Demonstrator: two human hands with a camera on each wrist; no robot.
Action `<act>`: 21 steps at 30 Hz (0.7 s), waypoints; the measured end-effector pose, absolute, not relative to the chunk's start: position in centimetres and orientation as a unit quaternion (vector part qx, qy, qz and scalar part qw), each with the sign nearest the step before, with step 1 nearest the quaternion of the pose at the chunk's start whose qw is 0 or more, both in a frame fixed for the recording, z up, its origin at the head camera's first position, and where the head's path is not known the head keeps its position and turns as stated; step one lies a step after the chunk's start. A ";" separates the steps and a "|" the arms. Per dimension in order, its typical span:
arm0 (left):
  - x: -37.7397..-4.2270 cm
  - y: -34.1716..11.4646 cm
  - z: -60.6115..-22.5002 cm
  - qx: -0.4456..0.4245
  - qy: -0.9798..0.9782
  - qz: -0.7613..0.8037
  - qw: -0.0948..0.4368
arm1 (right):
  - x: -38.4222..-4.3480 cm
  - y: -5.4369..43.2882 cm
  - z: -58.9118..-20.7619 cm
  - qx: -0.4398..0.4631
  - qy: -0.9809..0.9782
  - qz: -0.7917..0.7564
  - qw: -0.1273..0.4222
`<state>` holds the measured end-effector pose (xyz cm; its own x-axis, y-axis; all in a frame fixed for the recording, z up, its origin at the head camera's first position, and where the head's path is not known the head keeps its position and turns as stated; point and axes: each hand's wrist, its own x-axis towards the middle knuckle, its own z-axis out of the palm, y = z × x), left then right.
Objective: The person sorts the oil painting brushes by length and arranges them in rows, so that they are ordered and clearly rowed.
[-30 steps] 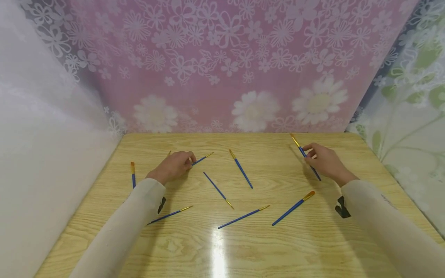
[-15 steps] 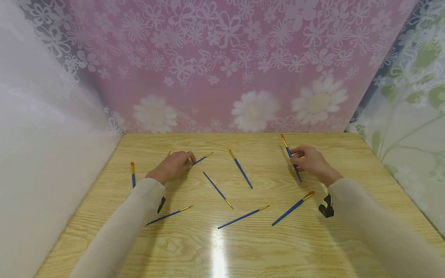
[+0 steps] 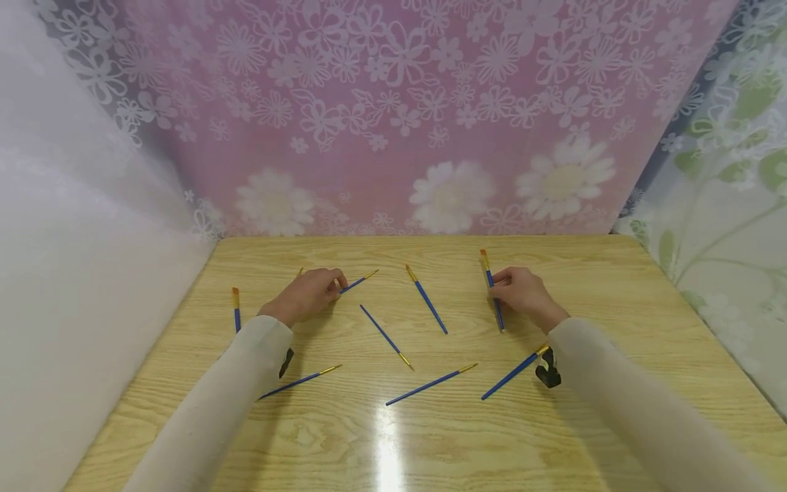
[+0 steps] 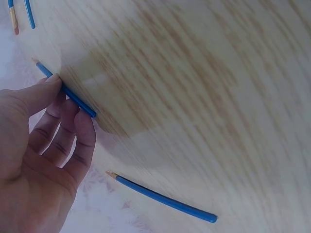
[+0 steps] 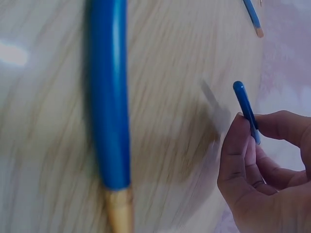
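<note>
At the wooden table [image 3: 467, 451], left hand [image 3: 307, 294] pinches a slim paintbrush [image 3: 355, 283]; well apart, right hand [image 3: 522, 290] pinches a broader brush [image 3: 498, 311]. Handle grips, probably for control!

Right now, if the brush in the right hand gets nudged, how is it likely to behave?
The brush may pivot, since the right hand pinches it near its middle, both ends sticking out. It's probably stiff and light: slim and straight. It could roll if released, as its handle looks rounded.
</note>
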<state>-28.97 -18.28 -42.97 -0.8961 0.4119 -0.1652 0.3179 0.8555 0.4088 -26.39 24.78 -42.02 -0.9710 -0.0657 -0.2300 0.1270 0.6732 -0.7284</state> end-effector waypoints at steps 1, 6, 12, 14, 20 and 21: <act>-29.0 -18.3 -43.0 0.192 0.955 0.187 0.123 | -26.4 24.5 -42.0 0.018 0.906 -0.405 0.121; -29.1 -18.2 -43.1 0.190 0.956 0.188 0.121 | -26.3 23.5 -42.2 0.024 0.901 -0.414 0.125; -29.0 -18.1 -43.0 0.194 0.955 0.189 0.120 | -26.5 23.0 -42.5 0.030 0.911 -0.395 0.116; -29.1 -18.1 -43.0 0.194 0.955 0.187 0.120 | -26.5 22.9 -42.6 0.030 0.917 -0.383 0.108; -29.2 -18.3 -43.0 0.196 0.956 0.185 0.118 | -26.6 22.3 -42.8 0.030 0.937 -0.337 0.087; -29.2 -18.3 -43.0 0.197 0.955 0.185 0.119 | -26.6 22.3 -42.9 0.029 0.939 -0.331 0.086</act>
